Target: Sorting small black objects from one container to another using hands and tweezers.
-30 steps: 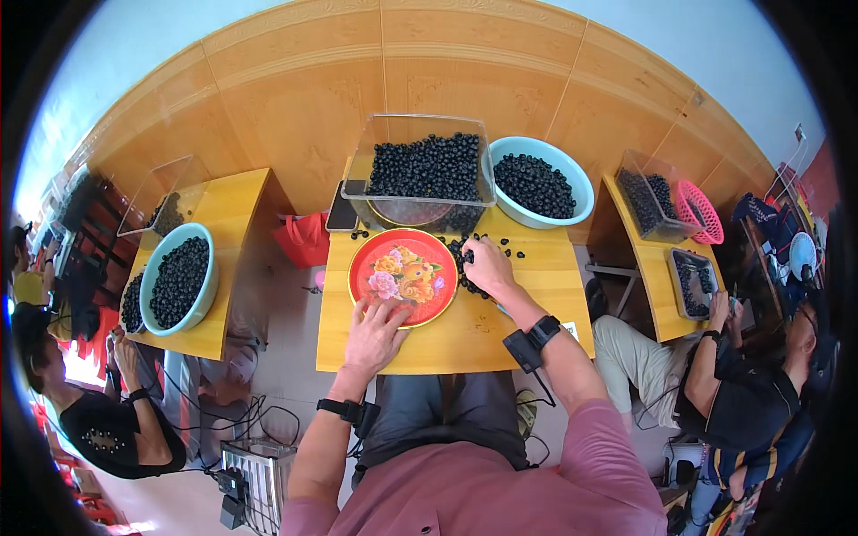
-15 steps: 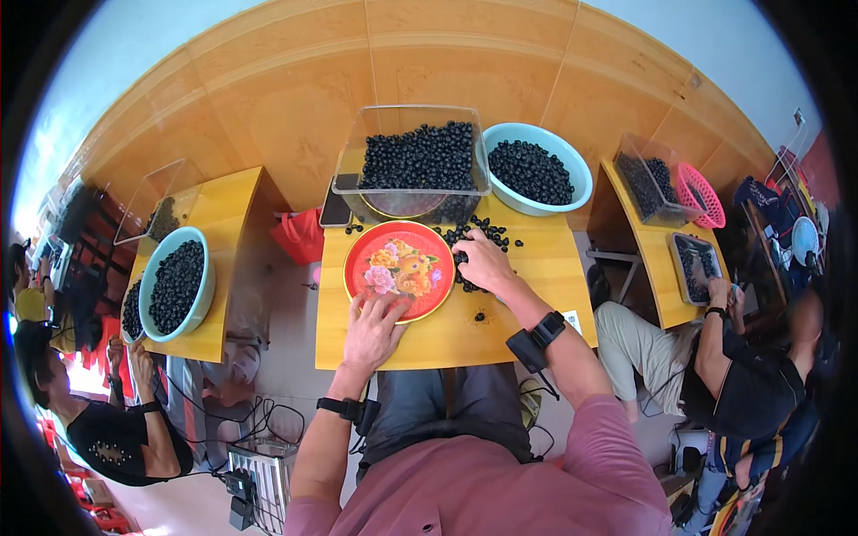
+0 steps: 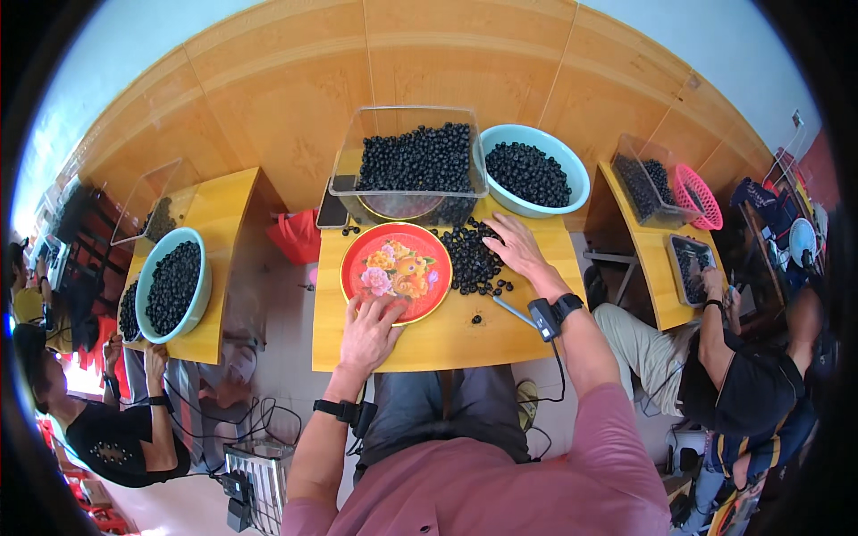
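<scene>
Dark berries (image 3: 474, 259) lie heaped on our counter (image 3: 429, 351) beside the red tray (image 3: 398, 271), some strays (image 3: 356, 230) ungathered, the clear box (image 3: 411, 194) well filled; our right hand (image 3: 520, 247) and left hand (image 3: 371, 336) both have a spread grip.

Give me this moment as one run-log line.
left hand: on near edge of red tray | right hand: at right edge of loose dark pieces | behind: clear bin, pale-blue basin, both holding similar pieces

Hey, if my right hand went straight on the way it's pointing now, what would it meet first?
Your right hand would probably meet the loose, small, round black pieces by its fingertips first, with the clear rectangular plastic bin beyond; its height is hard to judge.
</scene>
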Motion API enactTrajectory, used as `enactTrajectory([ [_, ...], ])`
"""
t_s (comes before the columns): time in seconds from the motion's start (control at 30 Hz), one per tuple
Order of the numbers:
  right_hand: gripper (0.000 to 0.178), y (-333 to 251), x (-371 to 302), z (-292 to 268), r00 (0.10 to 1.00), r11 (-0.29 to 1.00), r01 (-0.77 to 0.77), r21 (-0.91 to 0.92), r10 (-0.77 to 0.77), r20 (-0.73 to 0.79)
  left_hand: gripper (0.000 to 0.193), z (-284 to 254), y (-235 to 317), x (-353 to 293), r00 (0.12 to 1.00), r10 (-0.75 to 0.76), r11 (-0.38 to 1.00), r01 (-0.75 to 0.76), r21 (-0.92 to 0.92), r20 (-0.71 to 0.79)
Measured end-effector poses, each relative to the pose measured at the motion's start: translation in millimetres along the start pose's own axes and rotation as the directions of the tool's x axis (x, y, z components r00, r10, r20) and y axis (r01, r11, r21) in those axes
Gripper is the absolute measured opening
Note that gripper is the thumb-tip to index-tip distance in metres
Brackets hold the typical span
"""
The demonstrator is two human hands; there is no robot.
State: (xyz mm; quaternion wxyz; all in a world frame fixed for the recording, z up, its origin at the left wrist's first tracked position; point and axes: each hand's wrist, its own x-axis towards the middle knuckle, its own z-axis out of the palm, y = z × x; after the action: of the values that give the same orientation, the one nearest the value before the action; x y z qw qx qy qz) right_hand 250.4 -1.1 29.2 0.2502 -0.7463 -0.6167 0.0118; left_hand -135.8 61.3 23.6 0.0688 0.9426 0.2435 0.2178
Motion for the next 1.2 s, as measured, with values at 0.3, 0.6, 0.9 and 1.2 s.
enactTrajectory([
  [0.3, 0.063, -14, 24, 9, 0.976, 0.99, -0.072, 0.117, 0.046, 0.213, 0.041, 4, -2, -4, 1.0, -0.001, 1.0, 0.001, 0.008, -0.012],
  [0.6, 0.064, -35, -9, 12, 0.985, 0.964, -0.052, 0.26, 0.006, 0.175, 0.039, 3, -3, -1, 1.0, 0.004, 1.0, -0.004, -0.014, -0.008],
  [0.9, 0.066, -20, -41, 3, 0.971, 0.911, -0.229, 0.342, 0.24, 0.01, 0.038, 5, -2, -1, 1.0, 0.009, 1.0, -0.009, -0.001, -0.023],
  [1.2, 0.065, -51, -66, 8, 0.979, 0.926, -0.195, 0.322, 0.205, 0.001, 0.037, 7, 0, 0, 0.999, 0.017, 1.0, -0.017, 0.019, -0.04],
])
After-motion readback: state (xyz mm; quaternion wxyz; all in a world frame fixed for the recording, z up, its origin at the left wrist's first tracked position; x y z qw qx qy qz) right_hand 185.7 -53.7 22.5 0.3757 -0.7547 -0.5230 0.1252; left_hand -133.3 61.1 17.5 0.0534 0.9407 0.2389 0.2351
